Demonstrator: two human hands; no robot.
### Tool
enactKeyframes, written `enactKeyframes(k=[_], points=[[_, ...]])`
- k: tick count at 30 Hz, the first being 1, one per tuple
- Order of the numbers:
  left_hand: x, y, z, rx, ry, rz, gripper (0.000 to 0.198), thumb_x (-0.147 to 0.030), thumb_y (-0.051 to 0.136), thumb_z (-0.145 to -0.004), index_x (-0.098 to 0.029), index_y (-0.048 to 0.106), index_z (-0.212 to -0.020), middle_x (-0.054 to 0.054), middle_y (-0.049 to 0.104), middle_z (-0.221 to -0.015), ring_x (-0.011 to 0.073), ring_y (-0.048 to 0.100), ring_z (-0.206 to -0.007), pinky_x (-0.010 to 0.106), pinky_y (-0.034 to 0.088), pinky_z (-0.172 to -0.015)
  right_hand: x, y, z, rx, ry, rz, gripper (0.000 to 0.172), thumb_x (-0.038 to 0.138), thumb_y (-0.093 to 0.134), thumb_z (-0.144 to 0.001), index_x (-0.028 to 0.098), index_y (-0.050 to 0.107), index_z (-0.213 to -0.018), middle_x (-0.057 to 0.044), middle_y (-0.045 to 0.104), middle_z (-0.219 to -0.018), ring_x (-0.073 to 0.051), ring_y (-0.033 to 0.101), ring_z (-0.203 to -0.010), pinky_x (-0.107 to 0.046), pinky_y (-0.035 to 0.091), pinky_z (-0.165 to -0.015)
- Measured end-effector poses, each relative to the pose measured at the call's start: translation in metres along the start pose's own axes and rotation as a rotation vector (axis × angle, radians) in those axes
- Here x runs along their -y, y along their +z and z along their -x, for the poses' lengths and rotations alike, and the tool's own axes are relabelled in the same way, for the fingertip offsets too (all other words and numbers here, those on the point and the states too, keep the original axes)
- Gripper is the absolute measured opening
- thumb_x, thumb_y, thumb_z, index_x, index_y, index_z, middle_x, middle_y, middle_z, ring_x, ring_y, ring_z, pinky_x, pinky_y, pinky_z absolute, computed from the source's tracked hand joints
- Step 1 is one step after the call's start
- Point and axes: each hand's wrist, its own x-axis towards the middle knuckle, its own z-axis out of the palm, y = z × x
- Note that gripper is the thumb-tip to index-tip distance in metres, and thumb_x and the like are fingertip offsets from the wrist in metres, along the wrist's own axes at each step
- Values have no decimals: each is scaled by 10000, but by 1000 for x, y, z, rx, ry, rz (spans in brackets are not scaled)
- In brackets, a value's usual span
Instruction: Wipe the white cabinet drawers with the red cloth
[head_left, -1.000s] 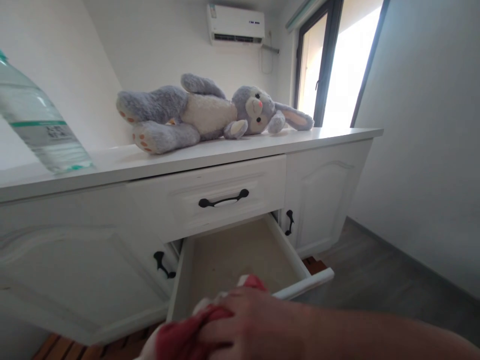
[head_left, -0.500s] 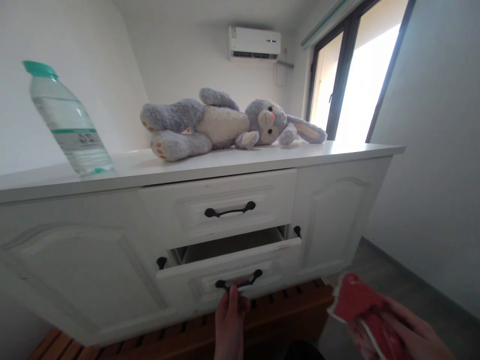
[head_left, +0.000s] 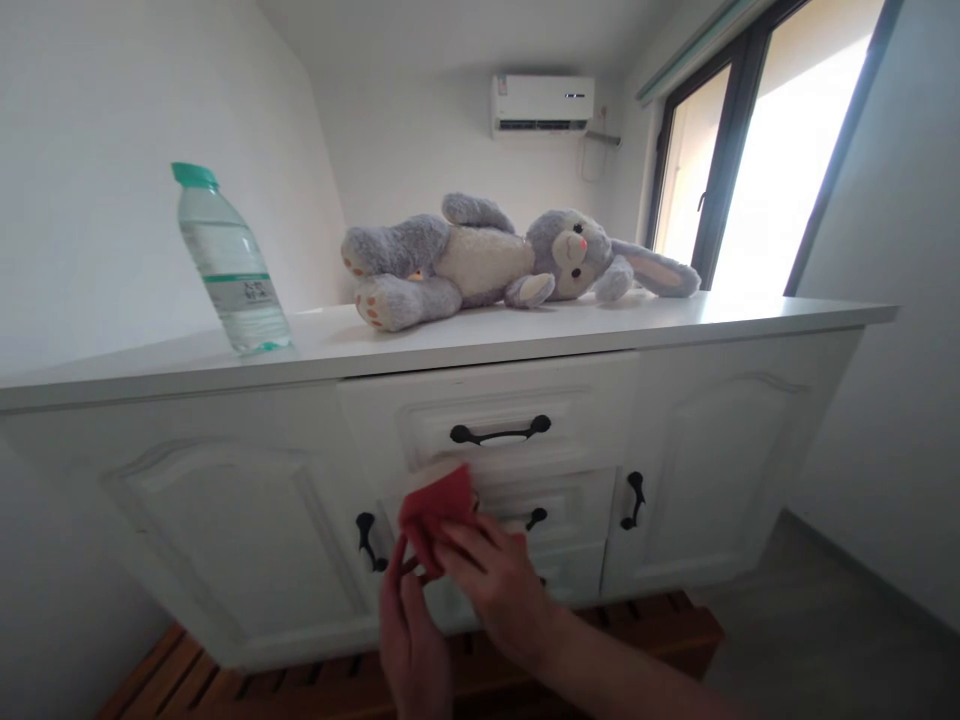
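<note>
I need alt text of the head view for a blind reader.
The left hand and right hand hold a red cloth before a white cabinet with closed drawers; a grey plush rabbit and water bottle sit on top.

White bench (head_left: 525,335) w/ cupboard doors and black handles, set against a white wall. On top at L, a clear water bottle (head_left: 229,265) w/ green cap stands upright. Well apart from it, mid-top, a grey and cream plush rabbit (head_left: 495,262) lies flat, feet to L, ears to R. Top drawer (head_left: 495,400) is shut. AC unit (head_left: 542,103) is high on the back wall. Bright glass door (head_left: 780,160) at R. Wooden slats (head_left: 300,685) under the bench; grey floor (head_left: 825,620).
</note>
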Motion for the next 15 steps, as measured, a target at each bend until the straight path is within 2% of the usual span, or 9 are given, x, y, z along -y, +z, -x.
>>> enactKeyframes(k=[2, 4, 6, 7, 9, 11, 13, 15], points=[[-7, -13, -15, -71, 92, -76, 661, -585, 408, -931, -188, 462, -1457, 155, 513, -1532, 303, 481, -1388, 492, 325, -1204, -3, 44, -34, 99, -179, 87, 281, 197, 502, -981, 126, 647, -1210, -124, 693, -1190, -234, 599, -1099, -385, 536, -987], [-6, -18, -34, -58, 135, -174, 641, -541, 358, -959, -154, 458, -1459, 165, 476, -1563, 295, 407, -1455, 481, 268, -1242, -8, 79, -56, 152, -243, 132, 254, 204, 494, -986, 93, 655, -1148, -118, 699, -1106, -228, 594, -1049, -358, 546, -924], [0, -18, -50, -59, 196, -271, 621, -512, 310, -975, -136, 483, -1439, 179, 501, -1535, 299, 423, -1445, 490, 271, -1243, -16, 99, -64, 146, -262, 171, 249, 194, 476, -992, 94, 653, -1135, -96, 696, -1078, -226, 584, -1034, -348, 547, -876], [4, -16, -54, -54, 233, -321, 612, -504, 316, -975, -134, 499, -1427, 185, 505, -1524, 305, 429, -1441, 496, 278, -1241, -21, 101, -62, 123, -277, 185, 236, 196, 480, -991, 104, 658, -1116, -82, 696, -1062, -227, 583, -1011, -349, 548, -849], [11, -6, -54, -8, 329, -404, 578, -489, 376, -965, -140, 542, -1395, 195, 509, -1504, 316, 436, -1435, 501, 293, -1237, -36, 93, -48, 36, -255, 194, 200, 208, 522, -975, 118, 668, -1077, -66, 702, -1039, -227, 585, -953, -355, 551, -806], [14, 14, -40, 103, 441, -448, 520, -449, 444, -954, -178, 567, -1381, 184, 500, -1500, 316, 425, -1444, 505, 307, -1234, -58, 67, -22, -59, -201, 184, 188, 227, 574, -952, 125, 676, -1073, -69, 715, -1047, -222, 590, -917, -357, 557, -793], [12, 47, -17, 251, 527, -450, 494, -403, 466, -955, -205, 554, -1400, 181, 453, -1536, 320, 381, -1476, 521, 309, -1232, -86, 30, 11, -139, -163, 211, 191, 208, 580, -949, 133, 682, -1092, -81, 727, -1074, -219, 599, -930, -367, 563, -813], [6, 88, 10, 377, 554, -446, 519, -389, 452, -961, -175, 521, -1429, 214, 361, -1592, 345, 305, -1516, 542, 303, -1231, -117, -12, 45, -182, -173, 295, 207, 168, 570, -948, 130, 684, -1116, -110, 730, -1104, -230, 609, -989, -392, 569, -841]])
